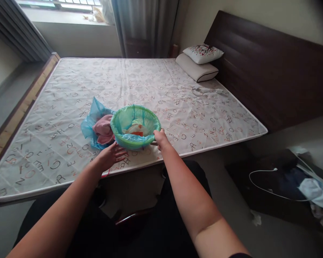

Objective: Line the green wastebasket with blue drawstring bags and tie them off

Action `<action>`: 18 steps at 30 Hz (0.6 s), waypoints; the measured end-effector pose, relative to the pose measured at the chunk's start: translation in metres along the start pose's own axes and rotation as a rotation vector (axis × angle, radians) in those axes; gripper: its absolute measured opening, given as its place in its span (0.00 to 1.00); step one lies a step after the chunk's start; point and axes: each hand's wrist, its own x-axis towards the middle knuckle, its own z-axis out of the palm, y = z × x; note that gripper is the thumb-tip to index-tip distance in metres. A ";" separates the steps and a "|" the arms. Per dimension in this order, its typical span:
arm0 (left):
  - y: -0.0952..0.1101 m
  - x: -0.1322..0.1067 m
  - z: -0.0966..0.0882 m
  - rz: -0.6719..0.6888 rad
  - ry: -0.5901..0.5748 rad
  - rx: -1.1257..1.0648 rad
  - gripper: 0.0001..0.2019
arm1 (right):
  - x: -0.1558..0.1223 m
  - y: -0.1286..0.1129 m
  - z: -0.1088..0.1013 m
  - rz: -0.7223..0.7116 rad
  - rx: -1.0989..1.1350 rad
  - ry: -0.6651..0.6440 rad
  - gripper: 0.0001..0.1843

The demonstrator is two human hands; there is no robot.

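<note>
A green plastic basket (154,121) tilts toward me over the near edge of the mattress, lined with a thin blue bag. Something white and orange-red (137,132) lies inside it. My right hand (161,139) grips the basket's rim on the right side, thumb on top. With fingers spread, my left hand (113,156) is just below the basket's left side; whether it touches the basket I cannot tell. To the left of the basket, a pink cloth (103,129) rests on a crumpled blue plastic bag (96,109).
The letter-printed mattress (140,82) fills the middle. Two pillows (201,61) are stacked by the dark headboard (253,64). At the right stands a dark nightstand (258,172) with a white cable (261,171) and a white cloth (314,191). Grey curtains (142,25) hang by the window.
</note>
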 end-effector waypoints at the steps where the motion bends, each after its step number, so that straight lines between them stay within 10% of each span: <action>1: 0.002 0.001 -0.001 -0.026 0.016 -0.064 0.18 | 0.004 -0.004 0.002 0.033 -0.037 -0.008 0.21; 18: 0.045 0.042 -0.027 0.451 0.413 0.051 0.22 | 0.038 -0.029 -0.003 -0.196 -0.390 -0.080 0.24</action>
